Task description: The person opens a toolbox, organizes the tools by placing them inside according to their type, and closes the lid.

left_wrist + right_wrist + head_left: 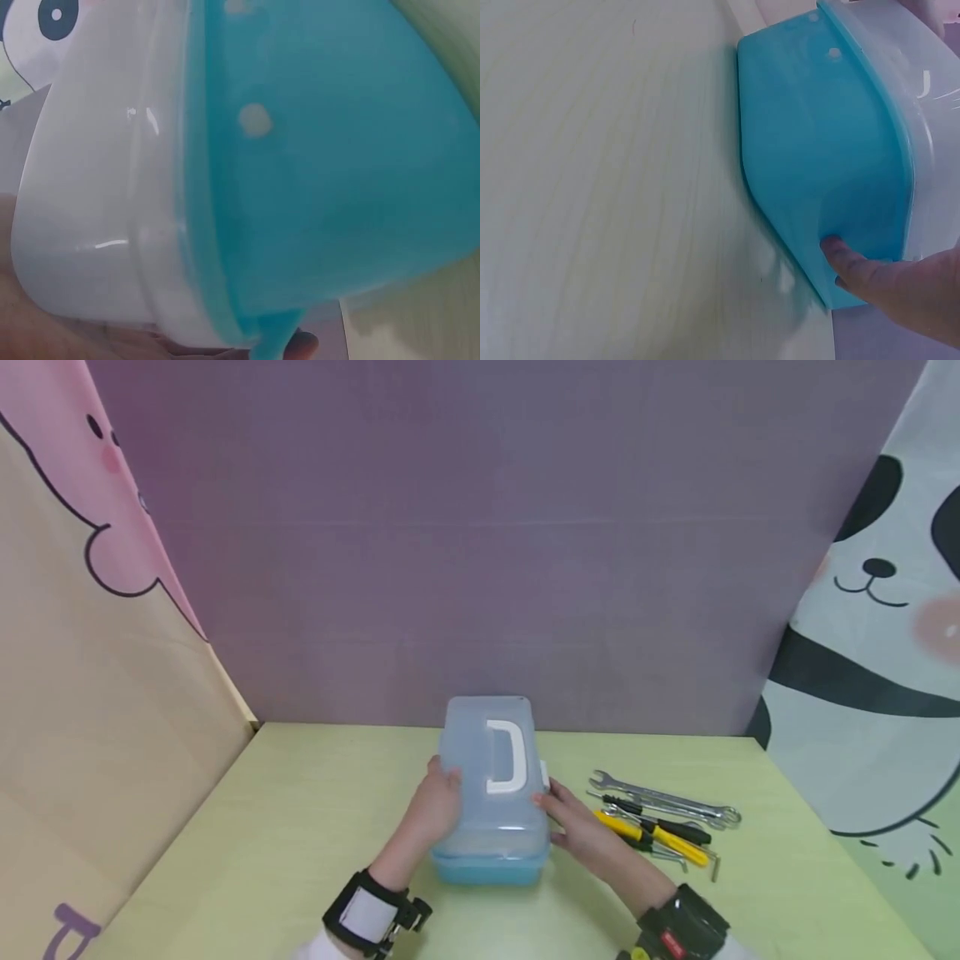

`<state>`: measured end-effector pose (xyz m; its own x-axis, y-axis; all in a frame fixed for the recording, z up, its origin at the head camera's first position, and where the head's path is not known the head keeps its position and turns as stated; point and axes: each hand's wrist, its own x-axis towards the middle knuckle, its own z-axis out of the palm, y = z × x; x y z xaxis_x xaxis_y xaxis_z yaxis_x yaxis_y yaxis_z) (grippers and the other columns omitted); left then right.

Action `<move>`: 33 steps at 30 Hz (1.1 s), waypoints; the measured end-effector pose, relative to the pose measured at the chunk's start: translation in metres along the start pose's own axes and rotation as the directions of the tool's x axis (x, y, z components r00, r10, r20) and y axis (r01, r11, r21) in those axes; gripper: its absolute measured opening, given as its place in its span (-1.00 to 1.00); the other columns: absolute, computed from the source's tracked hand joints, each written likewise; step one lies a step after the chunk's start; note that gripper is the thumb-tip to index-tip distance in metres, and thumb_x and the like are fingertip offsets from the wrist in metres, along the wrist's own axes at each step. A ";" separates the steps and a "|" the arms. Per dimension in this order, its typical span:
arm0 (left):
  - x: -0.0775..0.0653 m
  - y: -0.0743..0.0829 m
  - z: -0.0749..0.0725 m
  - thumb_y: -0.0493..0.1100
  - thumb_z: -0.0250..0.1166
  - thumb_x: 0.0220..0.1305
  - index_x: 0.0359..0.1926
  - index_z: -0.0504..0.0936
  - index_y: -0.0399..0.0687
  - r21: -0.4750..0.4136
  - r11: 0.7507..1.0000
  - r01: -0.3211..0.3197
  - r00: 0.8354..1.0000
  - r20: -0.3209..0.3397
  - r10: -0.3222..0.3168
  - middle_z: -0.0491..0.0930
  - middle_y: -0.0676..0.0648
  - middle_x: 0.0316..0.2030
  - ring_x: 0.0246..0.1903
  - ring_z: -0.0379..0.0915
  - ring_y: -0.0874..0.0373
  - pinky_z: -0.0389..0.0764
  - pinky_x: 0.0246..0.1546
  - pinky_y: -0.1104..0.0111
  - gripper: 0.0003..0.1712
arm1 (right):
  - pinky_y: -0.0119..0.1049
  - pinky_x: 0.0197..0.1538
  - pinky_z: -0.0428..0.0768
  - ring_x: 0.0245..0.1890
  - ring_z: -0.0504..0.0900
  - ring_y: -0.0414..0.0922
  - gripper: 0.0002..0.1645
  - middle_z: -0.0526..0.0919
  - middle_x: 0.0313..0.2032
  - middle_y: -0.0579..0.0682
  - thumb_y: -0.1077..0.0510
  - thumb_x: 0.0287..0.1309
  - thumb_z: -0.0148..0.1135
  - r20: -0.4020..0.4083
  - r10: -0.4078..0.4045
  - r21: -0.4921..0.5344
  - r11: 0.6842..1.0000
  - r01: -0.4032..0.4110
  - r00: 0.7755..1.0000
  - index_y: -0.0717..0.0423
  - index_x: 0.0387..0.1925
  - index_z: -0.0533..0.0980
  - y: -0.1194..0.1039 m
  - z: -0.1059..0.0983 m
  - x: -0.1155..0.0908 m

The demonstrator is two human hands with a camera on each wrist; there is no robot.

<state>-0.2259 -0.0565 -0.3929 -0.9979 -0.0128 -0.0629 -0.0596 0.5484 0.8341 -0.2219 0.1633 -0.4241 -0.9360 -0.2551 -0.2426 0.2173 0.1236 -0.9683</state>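
A plastic toolbox (487, 835) with a blue base, cloudy see-through lid and white carrying handle (517, 758) stands lengthwise on the table, lid down. My left hand (435, 806) grips its left long side, thumb over the lid; in the left wrist view the fingers partly disappear behind the box. On the other side, my right hand (577, 827) holds the box near the white latch (544, 774), thumb at the lid's edge. A fingertip of that hand rests against the blue base (817, 157) in the right wrist view.
Right of the box lies a loose pile of tools: silver wrenches (667, 797), yellow-and-black screwdrivers (681, 845) and a hex key (715, 867). A grey-purple panel (480, 543) rises behind the table (330, 793). Printed cloths hang at both sides.
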 end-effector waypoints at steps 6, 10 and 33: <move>-0.001 0.006 0.008 -0.05 -0.21 0.49 0.37 -0.11 -0.48 0.006 1.000 0.001 1.000 -0.021 -0.001 0.19 -0.52 0.25 0.23 0.20 -0.35 0.33 0.17 -0.15 -0.33 | 0.14 0.32 0.23 0.39 0.08 0.15 0.05 -0.11 0.46 0.18 -0.20 0.21 0.12 0.023 -0.025 0.046 0.999 0.024 0.999 0.12 0.46 -0.20 0.000 -0.008 -0.004; -0.004 0.010 0.012 -0.06 -0.21 0.49 0.37 -0.12 -0.50 0.002 1.000 0.003 1.000 -0.024 -0.003 0.17 -0.53 0.26 0.24 0.18 -0.36 0.31 0.19 -0.15 -0.32 | 0.12 0.34 0.21 0.39 0.08 0.17 0.02 -0.07 0.44 0.22 -0.14 0.23 0.11 0.035 -0.028 0.057 0.998 0.026 0.999 0.13 0.46 -0.21 0.000 -0.011 -0.006; -0.010 0.023 0.018 0.34 0.00 0.26 0.40 0.14 -0.17 0.499 0.824 -0.268 0.930 -0.087 0.356 -0.08 -0.34 0.42 0.41 -0.18 -0.26 0.06 0.29 -0.21 -0.10 | 0.24 0.24 0.30 0.40 -0.05 0.30 -0.05 -0.08 0.42 0.29 -0.13 0.32 0.00 0.136 0.038 0.087 0.995 -0.050 0.990 -0.01 0.46 -0.31 -0.008 -0.030 -0.008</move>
<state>-0.2165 -0.0284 -0.3826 -0.9519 0.1102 0.2860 0.2304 0.8725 0.4308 -0.2246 0.1931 -0.4128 -0.8809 -0.3779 -0.2849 0.2870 0.0522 -0.9565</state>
